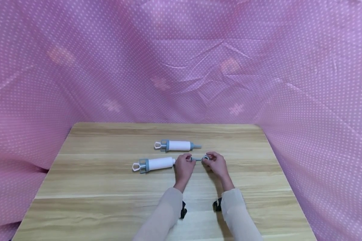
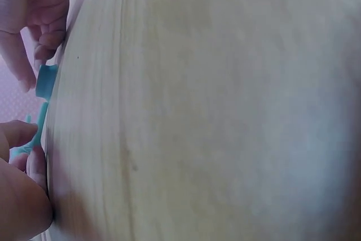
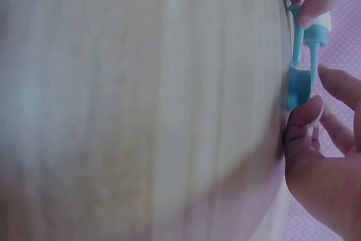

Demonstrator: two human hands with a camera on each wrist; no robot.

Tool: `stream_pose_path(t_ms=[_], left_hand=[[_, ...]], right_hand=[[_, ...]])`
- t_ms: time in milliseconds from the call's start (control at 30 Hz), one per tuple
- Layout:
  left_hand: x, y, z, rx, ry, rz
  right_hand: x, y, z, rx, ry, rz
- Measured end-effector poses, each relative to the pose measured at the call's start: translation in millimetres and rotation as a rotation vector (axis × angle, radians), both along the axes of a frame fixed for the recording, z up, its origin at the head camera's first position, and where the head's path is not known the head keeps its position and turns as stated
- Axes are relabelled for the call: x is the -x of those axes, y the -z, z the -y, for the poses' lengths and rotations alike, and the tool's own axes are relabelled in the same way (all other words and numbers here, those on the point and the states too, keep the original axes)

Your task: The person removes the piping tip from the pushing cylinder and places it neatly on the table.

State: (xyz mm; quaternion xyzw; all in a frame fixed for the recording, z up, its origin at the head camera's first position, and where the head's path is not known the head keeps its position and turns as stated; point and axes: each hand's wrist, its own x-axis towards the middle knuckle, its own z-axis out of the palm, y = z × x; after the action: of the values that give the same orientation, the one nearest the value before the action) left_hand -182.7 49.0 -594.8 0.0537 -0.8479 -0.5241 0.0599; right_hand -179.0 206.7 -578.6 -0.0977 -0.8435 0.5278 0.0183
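Observation:
My left hand point(image 1: 184, 169) pinches a slim blue-green nozzle point(image 3: 298, 40) between thumb and fingers, low over the table. Its thin end points right, toward a short blue-green ring-shaped cap point(image 1: 205, 159) that lies on its side on the wood. Around this cap curl the thumb and fingers of my right hand point(image 1: 218, 165), fingertips right at its rim. In the left wrist view the nozzle tip comes close to the cap point(image 2: 46, 82). Left of my left hand lies a white tube point(image 1: 161, 163) with a blue-green end frame and white pull handle; its right end is partly hidden by that hand.
Behind the hands lies a similar white syringe-like tube point(image 1: 179, 145), with a blue-green nozzle at its right end. The wooden table point(image 1: 108, 204) has rounded far corners. Pink dotted cloth point(image 1: 181, 67) hangs along its back and sides.

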Motion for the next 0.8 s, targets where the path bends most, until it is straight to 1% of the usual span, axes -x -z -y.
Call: stream_pose_path(t_ms=[100,200,333,467,533,633,700,800], left_hand=[[-1.1,-1.1,0.4,0.011,0.000,-0.011],[-1.5,-4.1,1.5,0.000,0.010,-0.012],[-1.4,-7.7,2.5,-0.014,0.031,0.015],[-2.1,-10.6,1.7,-0.006,0.041,0.033],[-2.9,-13.6,1.2,0.003,0.044,0.028],[-3.9,-20.2,0.5,0.005,0.047,-0.012],[-4.8,-26.4,0.4,-0.008,0.046,-0.032],[-6.1,-35.6,1.3,-0.046,0.038,-0.058]], right_hand=[[-0.9,-0.7,-1.0,0.021,-0.005,-0.002],[-1.9,-1.6,-2.3,0.051,-0.019,0.004],[-3.3,-3.9,-4.9,0.064,-0.024,0.005],[-3.0,-5.5,-7.3,0.067,-0.009,-0.012],[-1.9,-5.9,-8.0,0.069,0.004,-0.037],[-0.2,-8.5,-7.6,0.087,0.025,-0.103],[0.8,-10.8,-6.8,0.099,0.031,-0.144],[1.7,-15.6,-4.8,0.132,0.019,-0.187]])
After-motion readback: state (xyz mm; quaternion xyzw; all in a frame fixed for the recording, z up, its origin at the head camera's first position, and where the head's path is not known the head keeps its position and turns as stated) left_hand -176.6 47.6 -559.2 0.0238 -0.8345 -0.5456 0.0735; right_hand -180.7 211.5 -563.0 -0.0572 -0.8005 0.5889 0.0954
